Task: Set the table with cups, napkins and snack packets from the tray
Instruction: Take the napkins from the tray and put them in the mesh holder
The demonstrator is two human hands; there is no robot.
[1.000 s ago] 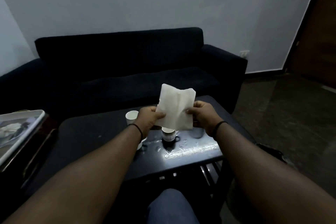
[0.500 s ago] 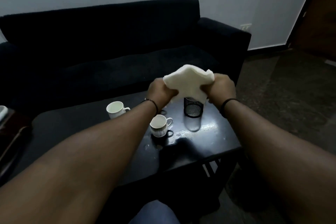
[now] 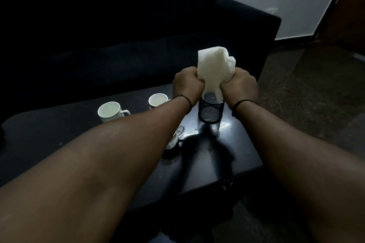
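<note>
Near the right far corner of the worktop, napkin step in hand: wad of white napkins held upright above the black mesh holder, lower end already at or just inside the holder's mouth. Left hand gripping the wad's left side, right hand gripping its right side; each grip closed tight on the paper, fingers curled round it. Judged next move: press the wad straight down into the holder, keeping it centred over the opening, then release both grips. Possible fault: holder tipping or sliding on the glossy worktop under uneven pressure; crumpling of the paper if forced. Count: one napkin wad, number of sheets not discernible. One mesh holder. Three white cups, all on the worktop: one cup toward the left far area, a second cup just beside the left wrist, a third cup mostly hidden behind the left forearm, only handle and part of the side showing. Snack packets: none visible. Tray: not in view. Dark sofa beyond the far edge of the worktop.
</note>
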